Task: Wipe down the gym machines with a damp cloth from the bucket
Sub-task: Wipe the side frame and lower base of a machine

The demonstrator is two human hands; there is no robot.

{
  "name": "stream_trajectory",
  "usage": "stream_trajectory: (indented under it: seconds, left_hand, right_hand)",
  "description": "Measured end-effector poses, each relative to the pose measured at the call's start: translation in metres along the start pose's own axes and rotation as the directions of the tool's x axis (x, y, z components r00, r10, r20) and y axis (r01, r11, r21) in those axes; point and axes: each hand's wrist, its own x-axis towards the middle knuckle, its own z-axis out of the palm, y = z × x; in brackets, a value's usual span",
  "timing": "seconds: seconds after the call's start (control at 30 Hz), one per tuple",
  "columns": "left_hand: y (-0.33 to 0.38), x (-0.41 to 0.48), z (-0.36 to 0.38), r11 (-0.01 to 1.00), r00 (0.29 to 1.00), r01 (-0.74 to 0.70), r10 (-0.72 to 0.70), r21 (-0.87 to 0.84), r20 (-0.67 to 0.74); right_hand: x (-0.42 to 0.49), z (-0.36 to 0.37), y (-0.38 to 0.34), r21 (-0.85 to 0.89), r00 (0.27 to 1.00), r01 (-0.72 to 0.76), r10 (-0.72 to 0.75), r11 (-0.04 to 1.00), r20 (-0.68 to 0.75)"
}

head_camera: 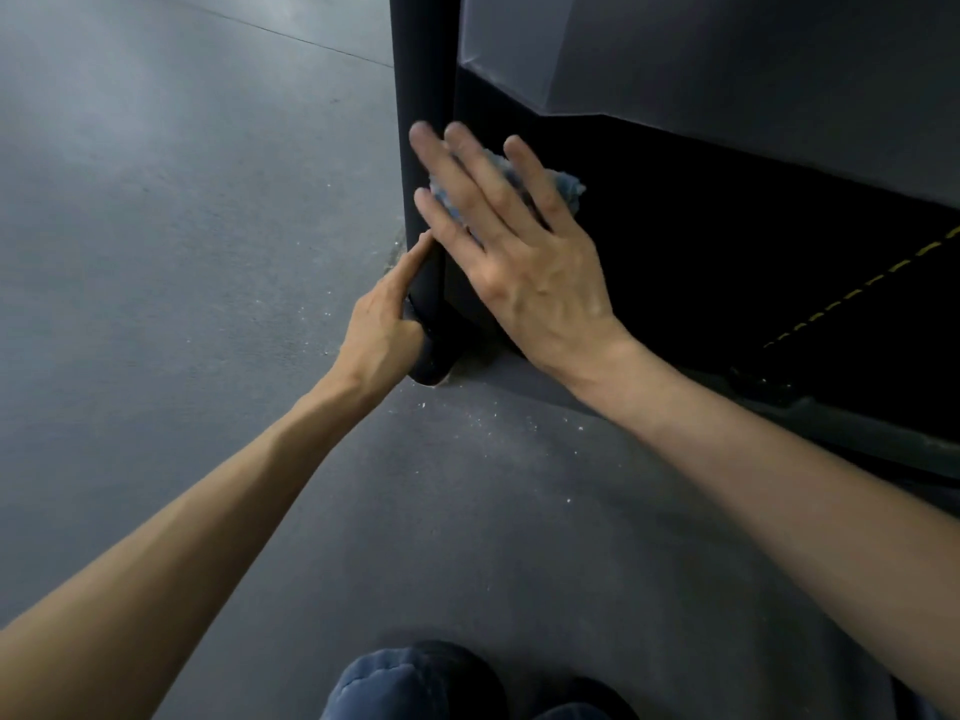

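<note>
The right hand (524, 241) is pressing the cloth (563, 184) flat against the machine. Its fingers (491, 179) are lying straight and spread wide, gripping nothing. The cloth is bunching beneath them, with blue showing in the gaps between them and past the outermost finger on the panel (701, 241) side. The bucket is not showing.

The relation that matters is the post (423, 70). It is standing upright just beyond the right fingertips, on the side away from the panel, and its long axis is running from its foot, below the fingers, up out of sight above them. The foremost fingertip is already overlapping the post's edge, while the bulk of the cloth is sitting behind the fingertips, over the seam and the panel.

The left hand (384, 324) is the nearer to the post's foot. Its index finger (408, 262) is lying straight up along the post, pointing toward the right fingers, and its other fingers appear to be curling round the post low down; the thumb is hidden.

Judging from this, a stroke along the post would be travelling along that upright axis, with the cloth first needing to shift out toward the fingertips.
</note>
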Motion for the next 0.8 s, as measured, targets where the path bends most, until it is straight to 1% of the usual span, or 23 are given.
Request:
stream_trajectory:
  seconds: [0.03, 0.07, 0.1, 0.17, 0.27, 0.3, 0.33, 0.37, 0.43, 0.5, 0.6, 0.67, 0.8]
  left_hand:
    - [0.000, -0.001, 0.002, 1.000, 1.000, -0.003, 0.003, -0.011, 0.004]
    - [-0.001, -0.002, 0.003, 1.000, 1.000, -0.004, 0.004, -0.021, 0.007]
    - [-0.001, -0.003, 0.004, 0.999, 1.000, -0.006, 0.006, -0.033, 0.007]
    - [-0.002, -0.004, 0.005, 0.998, 1.000, -0.004, 0.004, -0.059, 0.000]
    - [0.001, -0.011, 0.009, 0.997, 1.000, 0.001, -0.001, -0.071, -0.004]
    - [0.002, -0.014, 0.011, 0.997, 1.000, -0.005, 0.005, -0.073, -0.004]
    - [0.002, -0.018, 0.013, 0.997, 1.000, -0.012, 0.012, -0.073, -0.002]
    - [0.003, -0.021, 0.016, 0.997, 1.000, -0.018, 0.018, -0.072, -0.004]
    - [0.002, -0.026, 0.024, 0.997, 0.999, -0.029, 0.027, -0.071, -0.030]
    - [0.000, -0.033, 0.035, 0.996, 0.997, -0.043, 0.038, -0.073, -0.067]
    - [0.001, -0.040, 0.051, 0.996, 0.993, -0.078, 0.074, -0.043, -0.090]
    - [0.003, -0.042, 0.059, 0.995, 0.992, -0.103, 0.102, -0.015, -0.070]
    - [0.013, -0.050, 0.069, 0.984, 0.984, -0.172, 0.174, 0.049, -0.038]
  right_hand:
    - [-0.001, 0.000, -0.003, -0.029, 1.000, -0.027, 0.027, 0.999, 0.001]
    - [-0.005, 0.002, -0.006, -0.060, 1.000, -0.013, 0.013, 0.998, 0.015]
    - [-0.012, 0.005, -0.012, -0.070, 0.998, 0.022, -0.018, 0.997, 0.058]
    - [-0.037, 0.013, -0.024, -0.039, 0.976, 0.108, -0.098, 0.993, 0.196]
    - [-0.081, 0.025, -0.041, 0.094, 0.899, 0.210, -0.231, 0.973, 0.372]
    - [-0.091, 0.026, -0.044, 0.135, 0.881, 0.218, -0.255, 0.966, 0.398]
    - [-0.099, 0.027, -0.044, 0.165, 0.886, 0.206, -0.256, 0.965, 0.386]
    - [-0.103, 0.027, -0.043, 0.209, 0.904, 0.168, -0.235, 0.963, 0.358]
    - [-0.110, 0.026, -0.038, 0.336, 0.932, 0.040, -0.157, 0.941, 0.327]
    - [-0.115, 0.020, -0.031, 0.385, 0.929, -0.086, -0.065, 0.919, 0.364]
    - [-0.119, 0.013, -0.025, 0.394, 0.918, -0.277, 0.120, 0.877, 0.378]
    - [-0.122, 0.011, -0.028, 0.366, 0.904, -0.356, 0.218, 0.860, 0.367]
    - [-0.144, 0.005, -0.040, 0.303, 0.830, -0.499, 0.347, 0.812, 0.437]
